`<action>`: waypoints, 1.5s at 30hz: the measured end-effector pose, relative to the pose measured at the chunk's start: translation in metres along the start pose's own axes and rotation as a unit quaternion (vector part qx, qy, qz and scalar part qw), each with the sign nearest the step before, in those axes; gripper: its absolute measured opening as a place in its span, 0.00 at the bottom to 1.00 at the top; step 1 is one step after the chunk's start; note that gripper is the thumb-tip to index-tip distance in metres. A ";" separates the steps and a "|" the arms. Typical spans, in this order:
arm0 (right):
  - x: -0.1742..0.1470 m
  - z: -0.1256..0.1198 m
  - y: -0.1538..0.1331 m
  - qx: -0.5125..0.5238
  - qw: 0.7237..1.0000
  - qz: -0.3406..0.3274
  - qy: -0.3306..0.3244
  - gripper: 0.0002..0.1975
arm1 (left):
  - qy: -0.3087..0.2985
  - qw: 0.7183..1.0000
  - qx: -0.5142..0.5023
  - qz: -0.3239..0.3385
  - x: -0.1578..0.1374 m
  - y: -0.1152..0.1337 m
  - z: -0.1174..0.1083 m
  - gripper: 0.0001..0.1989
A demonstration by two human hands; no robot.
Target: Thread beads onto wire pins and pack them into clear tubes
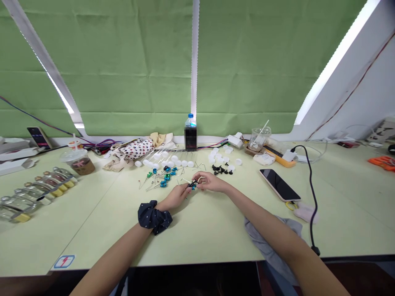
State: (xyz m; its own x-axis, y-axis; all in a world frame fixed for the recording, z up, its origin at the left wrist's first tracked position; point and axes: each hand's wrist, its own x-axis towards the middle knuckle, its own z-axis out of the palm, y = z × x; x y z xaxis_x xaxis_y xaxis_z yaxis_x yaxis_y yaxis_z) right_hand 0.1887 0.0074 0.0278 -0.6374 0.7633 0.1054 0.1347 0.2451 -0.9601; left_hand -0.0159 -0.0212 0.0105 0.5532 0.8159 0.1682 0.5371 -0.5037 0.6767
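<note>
Bare forearms (265, 224) reach up from the lower edge of the frame, angled inward so that both hands meet near the middle, probably because what they handle is too small for one. The left hand (177, 196) is closed on a small black-and-blue part (193, 185), just below centre frame, seemingly as the steadying grip. The right hand (211, 182) comes in from the other side, thumb and fingers curled over the part's upper end; I cannot tell whether they clamp it or merely touch.

A dark dotted scrunchie (154, 217) sits around the left wrist, well back from the fingers. Left of the hands lie blue and green pieces (163, 184) with thin metal stems, and just above the right hand a loose heap of black pieces (221, 169). Both are near enough, it seems, to pick from without stretching. White caps (174, 158) spread behind them.

Farther out, a phone (279, 185) lies flat at right, a row of glass vials (40, 189) at far left, and a bottle (190, 139) stands at the back, apparently set there to leave elbow room.
</note>
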 end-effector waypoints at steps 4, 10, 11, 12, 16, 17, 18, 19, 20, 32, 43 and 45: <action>0.002 0.002 0.003 -0.018 0.998 0.049 0.026 0.18 | 0.001 1.000 0.009 0.004 0.000 0.001 0.000 0.17; 0.000 0.000 0.001 -0.014 1.000 -0.015 -0.002 0.20 | 0.003 1.000 0.011 0.006 0.000 0.001 0.000 0.17; 0.000 0.000 0.000 -0.011 1.000 -0.009 -0.001 0.20 | 0.004 1.000 0.011 0.006 0.000 0.001 0.000 0.17; 0.000 0.001 0.000 -0.012 1.000 0.007 0.006 0.20 | 0.004 1.000 0.011 0.006 0.000 0.001 0.000 0.17; 0.001 0.003 -0.001 -0.042 0.997 0.045 0.036 0.19 | 0.000 1.000 0.014 0.000 0.001 0.000 0.000 0.17; 0.001 0.002 -0.001 -0.042 0.998 0.029 0.029 0.18 | 0.000 1.000 0.012 -0.001 0.001 0.000 0.000 0.17; 0.001 0.002 -0.001 -0.037 0.999 0.010 0.020 0.17 | 0.000 1.000 0.009 -0.001 0.001 0.000 0.001 0.17; 0.001 0.001 -0.001 -0.028 1.000 -0.006 0.012 0.18 | 0.000 1.000 0.006 0.000 0.001 0.000 0.001 0.17; 0.000 0.000 -0.001 -0.019 1.000 -0.011 0.007 0.19 | 0.001 1.000 0.004 0.001 0.001 0.000 0.001 0.17; 0.002 0.001 -0.001 -0.011 1.000 0.007 0.009 0.19 | 0.004 1.000 -0.006 0.000 0.001 -0.003 0.001 0.18; 0.002 0.000 0.001 -0.008 0.999 0.038 0.013 0.19 | 0.009 1.000 0.000 -0.002 0.001 -0.003 0.002 0.18; 0.002 0.000 0.002 -0.014 0.999 0.048 0.018 0.18 | 0.008 1.000 0.000 -0.001 0.001 -0.003 0.002 0.18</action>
State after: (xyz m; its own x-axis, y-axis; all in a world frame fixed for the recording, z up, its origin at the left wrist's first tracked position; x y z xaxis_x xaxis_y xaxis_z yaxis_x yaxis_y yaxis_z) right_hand 0.1874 0.0096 0.0263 -0.5931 0.8048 0.0232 0.2152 0.1862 -0.9586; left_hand -0.0159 -0.0195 0.0074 0.5425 0.8209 0.1783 0.5373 -0.5022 0.6776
